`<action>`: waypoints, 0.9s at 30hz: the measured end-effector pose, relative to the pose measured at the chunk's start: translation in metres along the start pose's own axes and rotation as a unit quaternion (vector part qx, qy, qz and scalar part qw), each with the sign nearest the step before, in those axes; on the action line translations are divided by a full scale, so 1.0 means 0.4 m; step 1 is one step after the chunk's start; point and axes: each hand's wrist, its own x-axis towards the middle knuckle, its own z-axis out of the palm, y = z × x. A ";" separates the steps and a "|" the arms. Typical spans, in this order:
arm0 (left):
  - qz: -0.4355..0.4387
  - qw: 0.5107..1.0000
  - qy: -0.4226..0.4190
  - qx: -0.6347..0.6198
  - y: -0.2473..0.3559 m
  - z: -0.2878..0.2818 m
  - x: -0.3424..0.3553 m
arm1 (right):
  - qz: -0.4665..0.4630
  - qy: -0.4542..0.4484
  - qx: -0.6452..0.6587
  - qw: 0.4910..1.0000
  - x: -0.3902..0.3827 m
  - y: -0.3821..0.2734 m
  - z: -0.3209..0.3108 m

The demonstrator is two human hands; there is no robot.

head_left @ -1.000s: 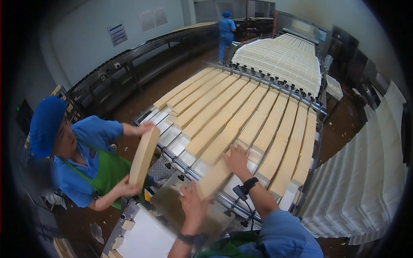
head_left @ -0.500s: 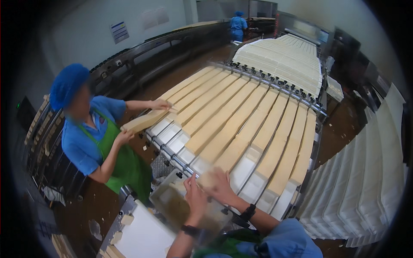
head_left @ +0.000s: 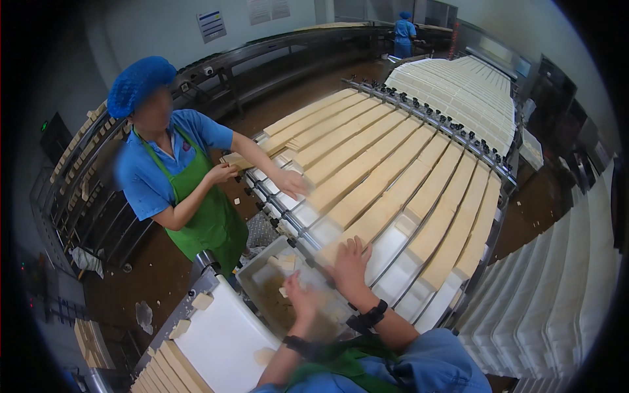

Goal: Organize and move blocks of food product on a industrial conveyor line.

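We see long tan slabs point(head_left: 367, 196) lying side by side in lanes on the conveyor surface point(head_left: 393, 245). Each slab's long axis runs from lower left, near us, to upper right, toward the roller bar point(head_left: 432, 118) across the line.

Our right hand point(head_left: 349, 262) lies flat and open, fingers spread, on the near end of one slab, its fingertips pointing up the lane. Our left hand point(head_left: 300, 298) is loosely curled over the grey bin point(head_left: 262, 275) just below the conveyor's near edge, beside small pale scraps point(head_left: 283, 261); we cannot tell whether it grips anything. The slab under the right hand extends away from both hands.

A co-worker in a green apron point(head_left: 209, 209) stands to the left, one hand point(head_left: 291, 183) open on the lane ends, the other hand point(head_left: 221, 173) beside a slab end point(head_left: 237, 160) at the conveyor's left edge.
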 end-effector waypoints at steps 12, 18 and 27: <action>-0.186 0.840 -0.263 -0.437 -0.010 0.065 0.058 | 0.006 0.132 0.104 0.986 0.015 -0.038 0.033; -0.170 0.864 -0.286 -0.378 -0.039 0.018 0.005 | -0.076 0.035 0.202 0.976 -0.069 0.025 0.038; -0.224 0.852 -0.277 -0.382 -0.199 -0.155 -0.162 | 0.114 0.256 0.085 0.956 -0.352 0.523 -0.289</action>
